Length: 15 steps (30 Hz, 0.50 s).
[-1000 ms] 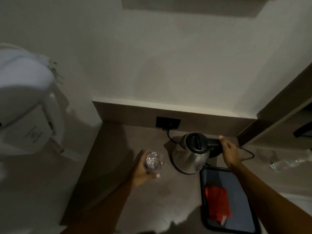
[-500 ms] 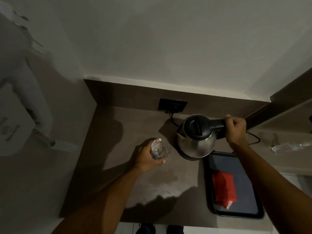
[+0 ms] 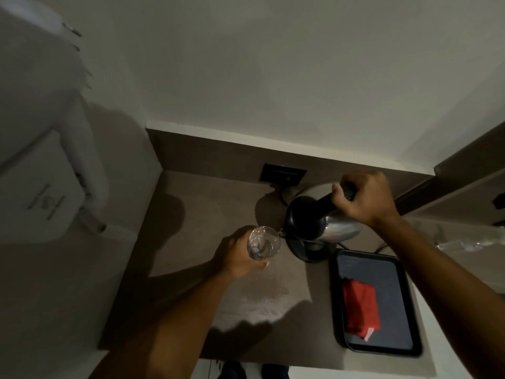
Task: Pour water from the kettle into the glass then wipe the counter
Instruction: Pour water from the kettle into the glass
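My right hand (image 3: 364, 198) grips the black handle of a steel kettle (image 3: 317, 222), lifted off its round base (image 3: 308, 250) and tilted left. Its spout touches the rim of a clear glass (image 3: 263, 242), which my left hand (image 3: 236, 254) holds above the brown counter (image 3: 207, 214). A little water shows inside the glass. A red folded cloth (image 3: 360, 307) lies in a black tray (image 3: 410, 324) at the right. A wet patch (image 3: 267, 299) glistens on the counter below the glass.
A black wall socket (image 3: 282, 175) with the kettle's plug sits on the backsplash behind the kettle. A white appliance with a hose (image 3: 54, 173) hangs on the left wall. A clear plastic wrapper (image 3: 470, 242) lies on the ledge at right.
My right hand has lifted the kettle off its base and tipped it left until the spout meets the glass. My left hand has raised the glass slightly.
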Available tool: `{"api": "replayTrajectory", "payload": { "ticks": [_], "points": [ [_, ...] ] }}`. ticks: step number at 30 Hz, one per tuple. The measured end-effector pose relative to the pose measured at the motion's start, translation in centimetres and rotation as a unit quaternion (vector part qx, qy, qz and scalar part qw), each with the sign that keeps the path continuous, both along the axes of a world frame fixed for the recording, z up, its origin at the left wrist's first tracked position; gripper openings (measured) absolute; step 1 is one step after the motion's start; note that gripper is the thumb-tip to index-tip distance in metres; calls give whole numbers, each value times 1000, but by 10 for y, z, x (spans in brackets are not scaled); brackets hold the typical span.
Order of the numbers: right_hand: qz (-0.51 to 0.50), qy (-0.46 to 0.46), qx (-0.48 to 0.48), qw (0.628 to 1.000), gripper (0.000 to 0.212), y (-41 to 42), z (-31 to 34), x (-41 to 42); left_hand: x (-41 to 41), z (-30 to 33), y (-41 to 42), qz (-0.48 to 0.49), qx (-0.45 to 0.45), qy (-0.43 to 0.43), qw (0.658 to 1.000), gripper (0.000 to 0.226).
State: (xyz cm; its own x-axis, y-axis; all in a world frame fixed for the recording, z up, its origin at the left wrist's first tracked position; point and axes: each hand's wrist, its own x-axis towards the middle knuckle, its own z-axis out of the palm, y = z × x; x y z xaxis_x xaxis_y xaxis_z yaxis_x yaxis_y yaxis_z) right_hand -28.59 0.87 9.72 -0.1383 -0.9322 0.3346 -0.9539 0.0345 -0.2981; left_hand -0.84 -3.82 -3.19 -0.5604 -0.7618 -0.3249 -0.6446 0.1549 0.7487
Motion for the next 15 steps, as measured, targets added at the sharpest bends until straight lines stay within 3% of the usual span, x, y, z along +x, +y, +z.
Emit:
{"api": "replayTrajectory", "payload": {
  "ticks": [15],
  "points": [
    [32, 97, -12, 995, 52, -2, 37, 19, -1, 0, 0, -12, 1, -26, 1000, 90]
  ]
}}
